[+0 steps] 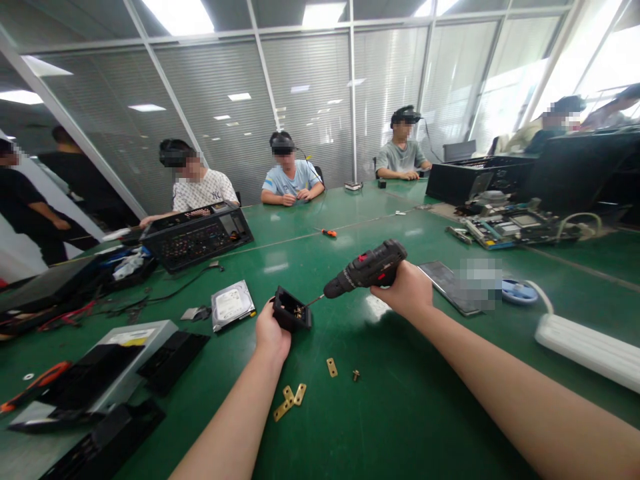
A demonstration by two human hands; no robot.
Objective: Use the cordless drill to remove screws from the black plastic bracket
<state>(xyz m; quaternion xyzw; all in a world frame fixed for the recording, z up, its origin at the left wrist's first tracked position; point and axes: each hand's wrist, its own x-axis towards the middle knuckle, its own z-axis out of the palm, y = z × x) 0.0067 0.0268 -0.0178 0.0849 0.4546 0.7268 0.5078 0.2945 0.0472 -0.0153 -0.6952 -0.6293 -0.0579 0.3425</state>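
Blind-covered glass panels [310, 87] stand behind the green tabletop [380, 427], and co-workers sit across from me. My left hand [273, 335] is partly closed, gripping a small black box [294, 325] by its near left side; brass-coloured bits show inside. My right hand [407, 290] wraps the handle of a black power drill [373, 268], its thin bit [316, 301] reaching to the box; I can't tell what the tip touches. Brass plates [300, 395] lie between my forearms, nearer me than my hands. A hard drive [233, 305] rests just left of my left hand.
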